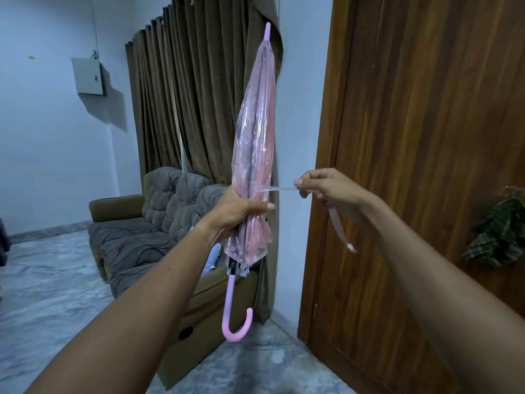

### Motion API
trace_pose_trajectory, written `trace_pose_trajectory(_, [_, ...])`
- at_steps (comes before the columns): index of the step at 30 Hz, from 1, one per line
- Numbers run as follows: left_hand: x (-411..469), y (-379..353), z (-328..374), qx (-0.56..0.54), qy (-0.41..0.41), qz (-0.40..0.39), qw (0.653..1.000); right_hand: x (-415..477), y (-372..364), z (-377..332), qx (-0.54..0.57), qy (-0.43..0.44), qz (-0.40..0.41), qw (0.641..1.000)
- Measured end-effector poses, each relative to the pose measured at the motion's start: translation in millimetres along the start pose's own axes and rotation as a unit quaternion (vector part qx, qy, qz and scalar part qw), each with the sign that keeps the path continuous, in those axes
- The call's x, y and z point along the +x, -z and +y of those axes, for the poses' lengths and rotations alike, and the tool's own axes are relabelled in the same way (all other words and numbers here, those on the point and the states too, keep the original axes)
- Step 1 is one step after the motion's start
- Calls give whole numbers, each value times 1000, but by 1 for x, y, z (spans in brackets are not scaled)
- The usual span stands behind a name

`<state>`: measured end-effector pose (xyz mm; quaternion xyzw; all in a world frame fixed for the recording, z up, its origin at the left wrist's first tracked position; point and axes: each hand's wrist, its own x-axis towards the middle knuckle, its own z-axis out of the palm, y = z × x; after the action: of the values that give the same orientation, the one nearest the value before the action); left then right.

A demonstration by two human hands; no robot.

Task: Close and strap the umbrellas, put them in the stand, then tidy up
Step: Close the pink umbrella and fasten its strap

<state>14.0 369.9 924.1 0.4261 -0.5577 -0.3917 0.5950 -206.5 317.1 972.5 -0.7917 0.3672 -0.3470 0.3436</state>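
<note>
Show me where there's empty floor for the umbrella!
The grey floor left of the sofa is bare, up to the wall. A smaller patch lies between the sofa's end and the wooden door. The corner by the curtain is tight.

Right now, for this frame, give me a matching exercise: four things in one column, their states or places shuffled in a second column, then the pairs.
Column one
1. left hand
2. right hand
3. hooked handle
4. sofa

Column two
A. stands in front of the brown curtain
B. pinches the clear strap, stretched out sideways
C. grips the folded pink canopy
D. pink, points down below the canopy

Pairs: 1-C, 2-B, 3-D, 4-A
</note>
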Motion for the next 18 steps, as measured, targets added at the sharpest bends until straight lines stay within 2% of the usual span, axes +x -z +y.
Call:
trace_pose_trajectory(5, [-2, 6, 1, -2, -1, 18, 1000, -1, -3, 6, 52, 12, -4, 999])
trace_pose_trajectory(10, [-5, 8, 3, -28, 0, -7, 1000, 0, -13, 10, 60, 5, 47, 997])
trace_pose_trajectory(18, [-14, 9, 9, -54, 0, -45, 998, 2, -17, 21, 170, -63, 26, 983])
